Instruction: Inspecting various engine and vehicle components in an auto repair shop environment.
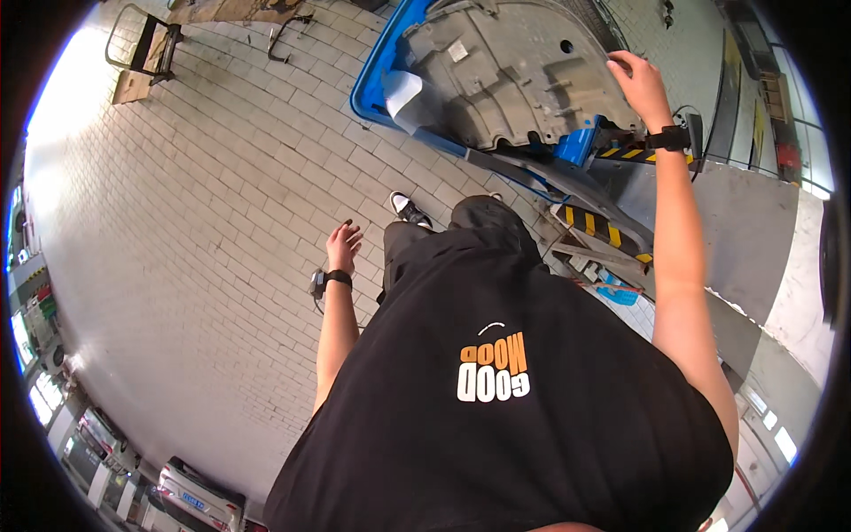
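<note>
A large grey moulded plastic panel (505,75), which looks like a car's underbody cover, lies across a blue tub-like container (365,93) ahead of me on the right. At the panel's right edge is my right hand (640,87), its fingers curled over the rim. My left hand (343,246) hangs low beside my left leg, over the tiled floor. Its fingers are loosely bent and apart, with nothing in them. A pale sheet, perhaps film or paper (409,99), sticks up at the panel's left side.
Yellow-and-black striped metal parts (594,226) stand close on my right, beside a grey ramp-like surface (727,222). A folding hand cart (146,53) is far left. A dark bent part (282,40) lies on the tiles. Behind me on the left is a white car (197,496).
</note>
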Demonstrator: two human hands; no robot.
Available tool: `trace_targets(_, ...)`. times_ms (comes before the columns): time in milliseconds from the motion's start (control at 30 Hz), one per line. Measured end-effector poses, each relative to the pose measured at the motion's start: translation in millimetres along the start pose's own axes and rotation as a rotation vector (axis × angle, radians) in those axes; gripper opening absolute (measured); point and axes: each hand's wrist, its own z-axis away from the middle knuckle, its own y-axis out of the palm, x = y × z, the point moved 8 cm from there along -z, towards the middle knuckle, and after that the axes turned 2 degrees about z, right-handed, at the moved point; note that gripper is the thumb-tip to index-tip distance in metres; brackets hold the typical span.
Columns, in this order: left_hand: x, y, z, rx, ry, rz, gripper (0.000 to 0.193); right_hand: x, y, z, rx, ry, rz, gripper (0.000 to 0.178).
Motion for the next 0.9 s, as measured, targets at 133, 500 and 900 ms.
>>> trace_targets(133, 2.0, -64.2, -5.9, -0.075, -0.019, 0.048, 0.032, 7.8, 7.0, -7.5, -0.066, 0.14, 0.056, 0.023)
trace_targets(500, 12.4, -117.6, 4.1, -0.195, -0.22, 0.105, 0.031, 30.8, 9.1, -14.4, -0.087, 0.293, 0.163, 0.016)
trace_targets(900, -130.1, -165.3, -8.7, -0.301, -0.118, 0.075, 0.029, -2.2, 18.3, -30.1, -0.019, 0.426, 0.222, 0.013)
